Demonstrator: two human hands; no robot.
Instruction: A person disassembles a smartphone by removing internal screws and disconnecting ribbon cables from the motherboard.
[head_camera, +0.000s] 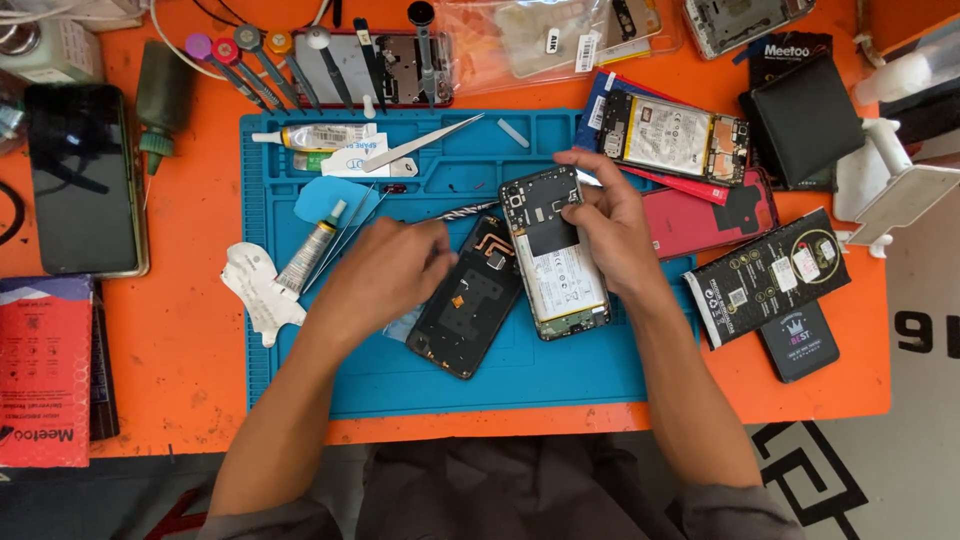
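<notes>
On the blue silicone repair mat (600, 380) in the middle of the orange desk (190, 350), you hold an opened smartphone with its back removed, showing a white battery and a dark board (553, 255). Your right hand (612, 235) pinches its upper right edge, thumb on the board and fingers curled behind, so the phone stands tilted on its lower end. Your left hand (385, 275) rests on the mat just beside a black plastic back cover with an orange flex cable (470, 300); its fingers are bent together, but I cannot tell if they pinch something small.

To do this step well, I think you should keep the phone steady with the right hand and press only on the frame, not on the battery. Keep the flex cable free from pulling.

Near the left hand lie a small grey glue tube (312, 252), metal tweezers (420, 147) and a white crumpled piece of paper (255, 285). At the far edge a row of screwdrivers with coloured caps (250, 60) lies ready. A black phone with a dark screen (82, 180) is at the left, and another opened phone with a white battery (675, 135) at the right. Beyond the desk edge a grey floor (920, 450) shows.
</notes>
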